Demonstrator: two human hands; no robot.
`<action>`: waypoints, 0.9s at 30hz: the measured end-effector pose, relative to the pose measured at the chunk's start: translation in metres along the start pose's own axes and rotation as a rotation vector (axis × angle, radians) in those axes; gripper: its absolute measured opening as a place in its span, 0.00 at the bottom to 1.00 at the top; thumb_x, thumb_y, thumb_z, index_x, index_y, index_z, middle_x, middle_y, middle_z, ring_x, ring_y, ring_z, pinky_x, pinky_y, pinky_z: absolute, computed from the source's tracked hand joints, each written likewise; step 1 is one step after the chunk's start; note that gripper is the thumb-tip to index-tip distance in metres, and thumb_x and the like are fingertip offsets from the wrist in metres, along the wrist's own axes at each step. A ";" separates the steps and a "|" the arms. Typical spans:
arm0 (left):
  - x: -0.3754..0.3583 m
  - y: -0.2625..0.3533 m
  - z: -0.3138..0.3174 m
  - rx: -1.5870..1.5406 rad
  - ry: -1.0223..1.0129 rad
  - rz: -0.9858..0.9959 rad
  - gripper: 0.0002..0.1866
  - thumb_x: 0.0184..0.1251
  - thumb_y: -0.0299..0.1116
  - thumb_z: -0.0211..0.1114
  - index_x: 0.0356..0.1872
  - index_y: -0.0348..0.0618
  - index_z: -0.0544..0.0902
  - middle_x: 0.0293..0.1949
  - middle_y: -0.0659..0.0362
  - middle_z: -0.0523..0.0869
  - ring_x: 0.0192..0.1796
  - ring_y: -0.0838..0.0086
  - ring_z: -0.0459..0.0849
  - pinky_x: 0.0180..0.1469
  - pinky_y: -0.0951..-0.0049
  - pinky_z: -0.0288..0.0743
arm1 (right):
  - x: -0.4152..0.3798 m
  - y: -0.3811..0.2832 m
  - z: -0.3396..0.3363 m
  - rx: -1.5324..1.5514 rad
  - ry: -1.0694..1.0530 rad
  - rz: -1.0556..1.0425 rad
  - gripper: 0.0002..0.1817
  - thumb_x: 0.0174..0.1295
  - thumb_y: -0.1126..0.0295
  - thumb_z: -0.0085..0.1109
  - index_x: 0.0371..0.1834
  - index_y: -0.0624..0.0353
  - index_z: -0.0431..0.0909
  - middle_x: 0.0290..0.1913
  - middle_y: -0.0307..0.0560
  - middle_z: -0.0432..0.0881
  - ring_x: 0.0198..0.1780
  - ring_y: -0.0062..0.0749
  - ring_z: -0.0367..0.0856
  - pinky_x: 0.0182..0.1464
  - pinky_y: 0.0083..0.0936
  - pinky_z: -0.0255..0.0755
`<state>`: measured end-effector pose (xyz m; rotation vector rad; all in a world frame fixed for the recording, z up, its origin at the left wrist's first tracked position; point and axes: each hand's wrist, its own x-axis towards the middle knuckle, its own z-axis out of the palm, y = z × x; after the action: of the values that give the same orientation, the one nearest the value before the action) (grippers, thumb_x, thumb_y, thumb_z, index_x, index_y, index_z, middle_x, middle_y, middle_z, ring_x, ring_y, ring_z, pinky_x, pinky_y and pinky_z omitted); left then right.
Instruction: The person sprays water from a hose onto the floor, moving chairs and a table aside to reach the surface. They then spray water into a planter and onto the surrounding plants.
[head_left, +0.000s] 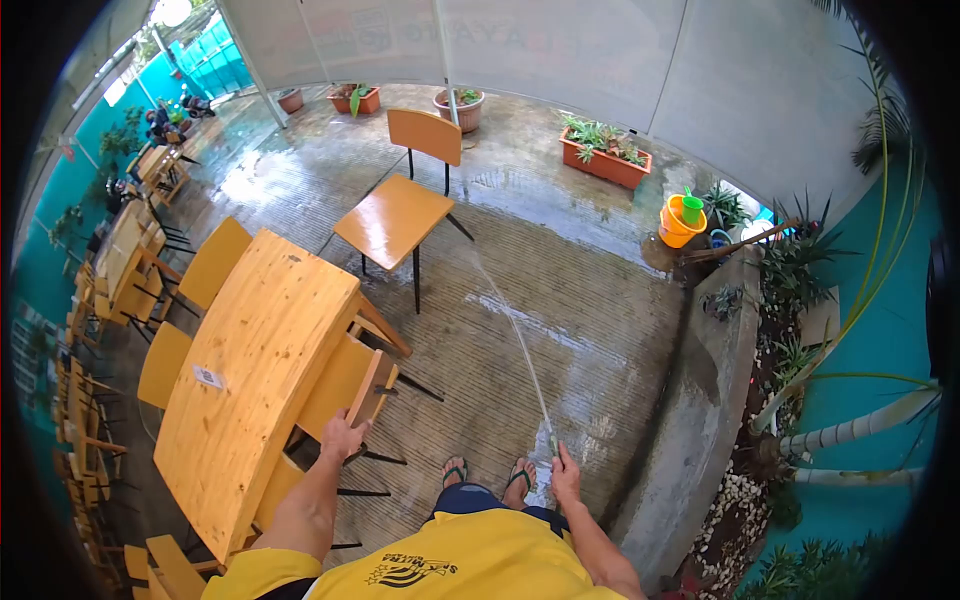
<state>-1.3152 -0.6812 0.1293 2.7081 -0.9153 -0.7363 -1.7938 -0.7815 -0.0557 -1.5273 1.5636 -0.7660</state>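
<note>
My right hand (566,474) is closed around the end of a hose (554,445); the rest of the hose is hidden. A thin stream of water (520,335) arcs forward from it toward the floor beside a wooden chair (395,222), whose seat shines wet. My left hand (345,436) grips the near corner of the backrest of another wooden chair (372,388). That chair is partly tucked under the long side of a wooden table (255,370), and its black legs stick out to the right.
More tables and chairs line the left side. Planters (605,160) stand along the back wall. An orange bucket (681,222) with a green dipper (691,208) sits at the right, near a concrete curb (690,400) and a plant bed. The grooved floor (590,270) is wet.
</note>
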 end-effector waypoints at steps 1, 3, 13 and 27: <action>0.001 -0.002 0.002 -0.002 0.002 0.019 0.37 0.57 0.53 0.71 0.62 0.36 0.76 0.52 0.39 0.85 0.57 0.48 0.82 0.59 0.59 0.75 | 0.001 0.002 -0.001 -0.006 -0.009 0.040 0.27 0.70 0.73 0.53 0.73 0.51 0.69 0.36 0.43 0.82 0.31 0.24 0.73 0.38 0.25 0.74; 0.005 -0.008 0.005 -0.033 -0.012 0.014 0.38 0.57 0.54 0.71 0.62 0.36 0.75 0.52 0.39 0.85 0.57 0.48 0.82 0.60 0.59 0.75 | 0.005 0.001 0.000 -0.012 -0.029 0.113 0.27 0.70 0.71 0.53 0.73 0.48 0.69 0.31 0.41 0.79 0.29 0.24 0.73 0.37 0.27 0.73; -0.004 0.002 -0.005 -0.033 -0.011 0.051 0.37 0.58 0.54 0.71 0.61 0.36 0.77 0.52 0.41 0.85 0.57 0.48 0.83 0.60 0.58 0.75 | 0.015 -0.020 0.005 -0.059 0.146 0.176 0.27 0.71 0.67 0.54 0.74 0.43 0.69 0.31 0.45 0.82 0.31 0.28 0.77 0.40 0.30 0.74; -0.006 0.005 -0.003 -0.022 0.040 0.010 0.34 0.57 0.51 0.74 0.57 0.34 0.80 0.49 0.40 0.87 0.54 0.47 0.84 0.58 0.59 0.76 | 0.001 -0.089 -0.018 -0.018 0.143 0.297 0.26 0.71 0.67 0.55 0.72 0.44 0.70 0.57 0.59 0.83 0.51 0.40 0.84 0.53 0.31 0.75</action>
<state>-1.3198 -0.6815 0.1361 2.6868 -0.9061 -0.6833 -1.7641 -0.7922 0.0296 -1.2363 1.8559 -0.7040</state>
